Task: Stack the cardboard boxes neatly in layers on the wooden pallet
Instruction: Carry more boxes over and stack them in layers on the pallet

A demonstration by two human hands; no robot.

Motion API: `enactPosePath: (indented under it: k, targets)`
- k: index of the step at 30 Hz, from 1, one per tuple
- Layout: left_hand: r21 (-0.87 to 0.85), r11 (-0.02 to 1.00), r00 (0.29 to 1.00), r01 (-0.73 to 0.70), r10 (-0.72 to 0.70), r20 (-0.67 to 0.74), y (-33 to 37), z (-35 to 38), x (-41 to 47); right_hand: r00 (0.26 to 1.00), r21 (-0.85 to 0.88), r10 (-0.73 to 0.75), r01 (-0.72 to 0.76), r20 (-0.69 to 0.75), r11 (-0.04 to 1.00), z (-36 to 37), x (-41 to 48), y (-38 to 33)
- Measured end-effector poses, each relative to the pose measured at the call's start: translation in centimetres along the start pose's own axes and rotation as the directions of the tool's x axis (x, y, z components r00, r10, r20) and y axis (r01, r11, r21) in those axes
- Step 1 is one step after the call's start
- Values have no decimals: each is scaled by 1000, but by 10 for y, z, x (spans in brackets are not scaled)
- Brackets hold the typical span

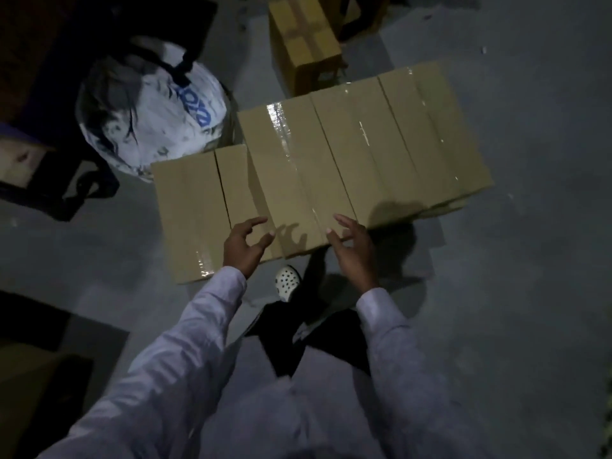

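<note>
Now left hand [243,246], right hand [354,255] above sealed cardboard boxes [331,154]: fingers [255,223] apart, empty; contents unseen.

A row of taped cardboard boxes [364,150] is seen side by side on a grey floor [530,293], their sides touching; the leftmost box [192,207] is set out of line with the rest. The left hand [246,241] and right hand [352,246] are held over the near edge of the row, fingers spread and loosely bent, nothing gripped. A white shoe [287,281] is seen below them. A white plastic bag [149,111] with blue lettering lies just beside the row, and another box [303,41] stands beyond it.
</note>
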State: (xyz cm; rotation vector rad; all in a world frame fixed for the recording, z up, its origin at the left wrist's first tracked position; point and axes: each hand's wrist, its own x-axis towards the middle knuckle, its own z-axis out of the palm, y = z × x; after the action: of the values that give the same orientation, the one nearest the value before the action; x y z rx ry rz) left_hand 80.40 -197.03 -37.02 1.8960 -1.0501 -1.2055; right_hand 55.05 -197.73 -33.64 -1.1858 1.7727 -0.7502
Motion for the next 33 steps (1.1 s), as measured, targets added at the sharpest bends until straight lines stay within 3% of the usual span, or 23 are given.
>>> enactPosePath:
  k: [6,11,15,19,23,26,31,33]
  targets:
    - [191,981,999,-38,42,-17,-44,71,125,982,-265,-169,185,80,946,21,178,60]
    - [414,855,933,-311,358,-40,-93,125,213,903,-465,-348,429,253,775,62,296,128]
    - [464,820,916,-334,398,-44,-131,141,221,868,-603,-395,493,300,627,74,314,158]
    - [388,848,907,-361,415,-64,-147,120,220,828,-560,-436,560,353,611,73,298,169]
    - [288,893,919,-346,385,-89,-141,122,216,809,-313,-414,556,417,770,88,289,166]
    - [213,921,928,-326,354,-113,-129,124,213,791,-177,-438,548,426,818,89,293,160]
    - [157,942,942,-296,316,-116,-92,106,196,787,-199,-317,478,529,855,74,304,124]
    - [144,953,951,-266,284,-123,-62,87,176,768,-153,-356,501,533,852,65,291,93]
